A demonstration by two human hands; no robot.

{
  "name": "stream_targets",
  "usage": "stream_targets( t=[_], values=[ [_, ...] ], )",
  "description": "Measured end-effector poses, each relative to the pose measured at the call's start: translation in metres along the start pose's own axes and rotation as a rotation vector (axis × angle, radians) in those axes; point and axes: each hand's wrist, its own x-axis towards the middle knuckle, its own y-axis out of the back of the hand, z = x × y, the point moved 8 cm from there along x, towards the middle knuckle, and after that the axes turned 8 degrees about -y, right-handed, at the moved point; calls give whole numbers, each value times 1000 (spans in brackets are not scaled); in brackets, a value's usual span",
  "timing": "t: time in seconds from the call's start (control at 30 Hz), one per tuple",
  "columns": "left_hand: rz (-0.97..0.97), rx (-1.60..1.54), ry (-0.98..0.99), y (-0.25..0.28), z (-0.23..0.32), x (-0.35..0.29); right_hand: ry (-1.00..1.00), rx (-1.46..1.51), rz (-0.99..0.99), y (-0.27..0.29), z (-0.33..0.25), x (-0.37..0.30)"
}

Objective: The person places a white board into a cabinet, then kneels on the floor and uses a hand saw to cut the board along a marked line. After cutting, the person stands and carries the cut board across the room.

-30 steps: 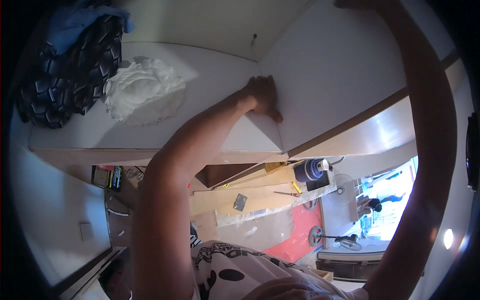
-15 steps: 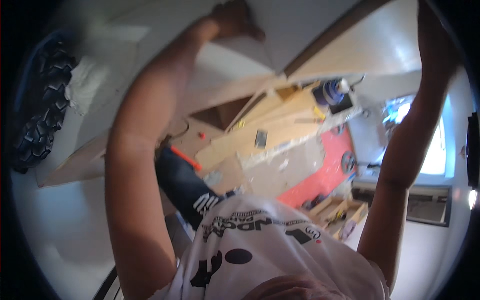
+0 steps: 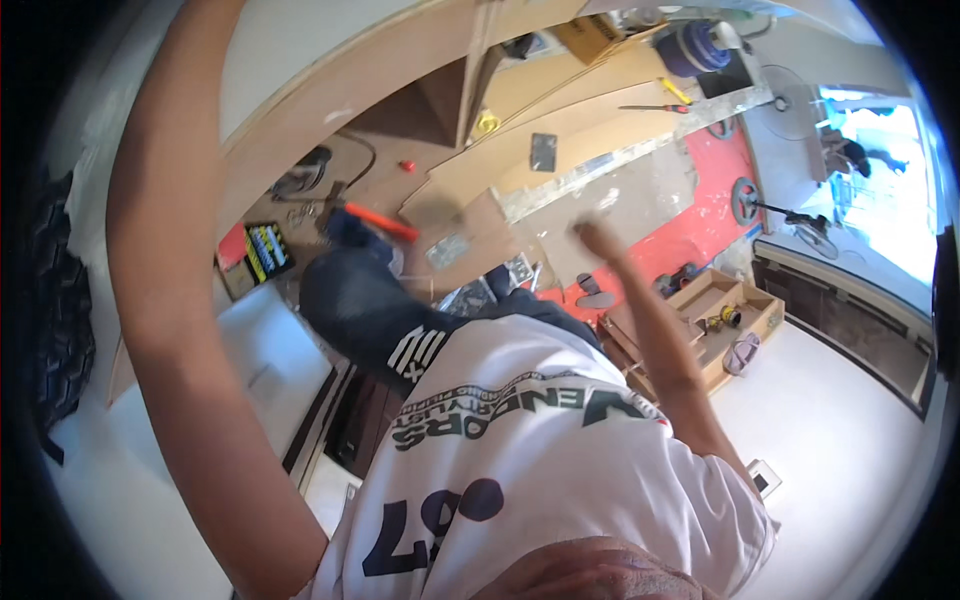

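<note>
My left arm (image 3: 165, 200) reaches up past the top edge of the picture, and its hand is out of view. Beside that arm runs a pale wooden panel with a bare plywood edge (image 3: 330, 95). My right hand (image 3: 597, 238) hangs low in front of me, over the worn floor covering, blurred by motion. Its fingers are too smeared to show whether they hold anything. Below and right of it is a wooden tray (image 3: 770, 312) with compartments. It holds a yellow-and-black tape measure or similar small tool (image 3: 725, 318).
Plywood sheets (image 3: 500, 150) bear a dark flat rectangle (image 3: 543, 152), a screwdriver-like tool (image 3: 655, 108) and a blue water jug (image 3: 692, 50). An orange-handled tool (image 3: 382, 222) lies near my leg. A black knobbly tyre (image 3: 62, 310) stands at far left, and a fan (image 3: 810, 230) at right.
My right arm has come down from the upper right to in front of my body. My left hand has passed out of view at the top, and the view has tilted lower.
</note>
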Motion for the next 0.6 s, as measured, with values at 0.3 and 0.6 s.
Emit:
stream_targets(
  t=[0.3,0.6],
  values=[
    [129,79,-25,-11,-68,-15,-268,135,-11,-12,-132,-58],
    [26,121,105,-8,-74,-8,918,74,1329,303,-505,-127]
  ],
)
